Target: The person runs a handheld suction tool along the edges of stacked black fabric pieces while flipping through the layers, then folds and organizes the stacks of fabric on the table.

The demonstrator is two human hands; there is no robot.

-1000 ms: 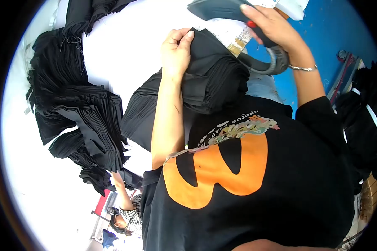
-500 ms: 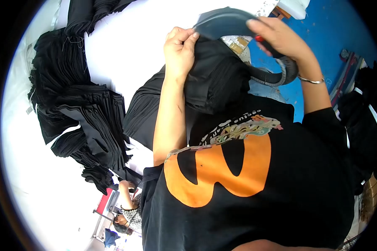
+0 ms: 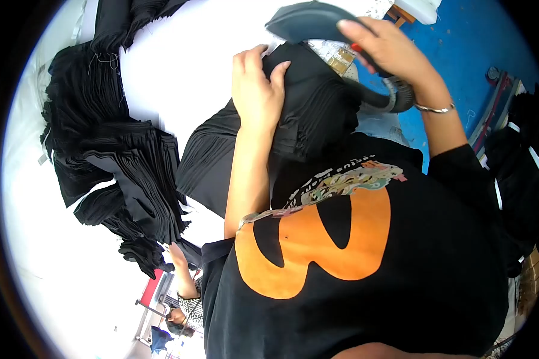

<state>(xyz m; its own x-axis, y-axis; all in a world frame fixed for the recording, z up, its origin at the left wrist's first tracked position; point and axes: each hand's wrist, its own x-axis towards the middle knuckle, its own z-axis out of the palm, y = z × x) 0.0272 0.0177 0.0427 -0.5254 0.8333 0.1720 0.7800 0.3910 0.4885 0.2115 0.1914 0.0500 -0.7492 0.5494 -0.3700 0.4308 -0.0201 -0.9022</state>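
Note:
My left hand (image 3: 256, 90) lies on the upper left edge of a layered stack of black fabric (image 3: 317, 102), its thumb spread from the fingers. With my right hand (image 3: 395, 51) I grip the handle of a dark curved tool (image 3: 311, 23), which has a red button and a ribbed hose (image 3: 395, 99) attached. The tool's broad head is just above the top corner of the stack, and any contact with the cloth cannot be made out.
More layered black fabric (image 3: 132, 155) lies on the white table (image 3: 167, 78) at the left. Another person's arm (image 3: 182, 272) reaches in at lower left. Black bundles with white ties (image 3: 518, 173) stand at the right, beside the blue floor (image 3: 455, 57).
My left hand has gone from a pinch at the fabric corner to spread fingers. The tool swung down to the corner, then back up and left. The other person's arm moved.

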